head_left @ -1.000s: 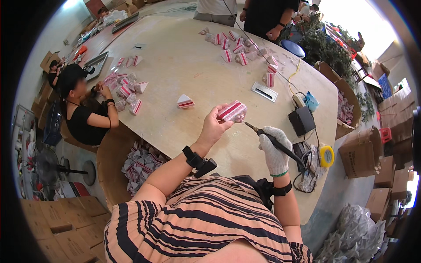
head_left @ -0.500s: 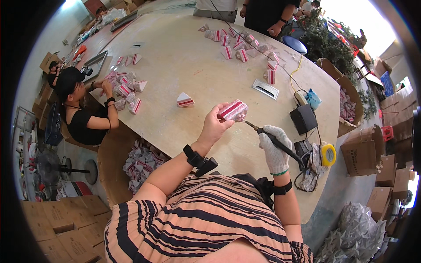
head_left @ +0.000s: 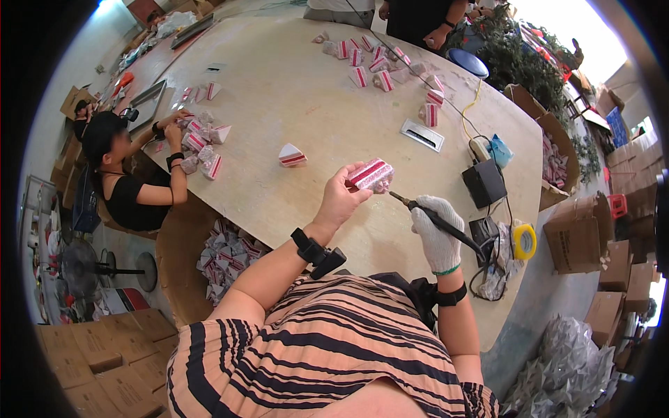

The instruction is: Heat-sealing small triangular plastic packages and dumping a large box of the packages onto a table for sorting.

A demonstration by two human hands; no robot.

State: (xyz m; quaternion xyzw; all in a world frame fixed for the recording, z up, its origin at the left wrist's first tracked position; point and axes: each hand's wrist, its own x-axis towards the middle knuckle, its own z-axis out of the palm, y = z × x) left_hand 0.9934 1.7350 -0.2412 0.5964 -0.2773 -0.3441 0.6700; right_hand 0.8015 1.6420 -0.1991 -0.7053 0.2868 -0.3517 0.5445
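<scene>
My left hand [head_left: 343, 196], bare, holds up a wedge-shaped imitation cake slice [head_left: 371, 175] with red and white stripes and a speckled, glittery side. In my right hand [head_left: 437, 226], which wears a white knit glove, is a black-handled soldering iron [head_left: 435, 217]. Its thin tip meets or nearly meets the lower right edge of the slice; contact is too small to tell. Another cake slice [head_left: 292, 155], with a white side and red stripe, lies alone on the table [head_left: 279, 104] to the left of my hands.
More slices [head_left: 382, 81] are scattered at the far side. At left a co-worker [head_left: 132, 177] handles a pile [head_left: 202, 132]. A black box [head_left: 484, 182], cables and yellow tape [head_left: 523, 242] sit at right. A carton of slices [head_left: 226, 258] stands below the left edge.
Both my hands, the slice and the iron stay almost in place. The co-worker's far hand has shifted at the pile. The view has tilted slightly.
</scene>
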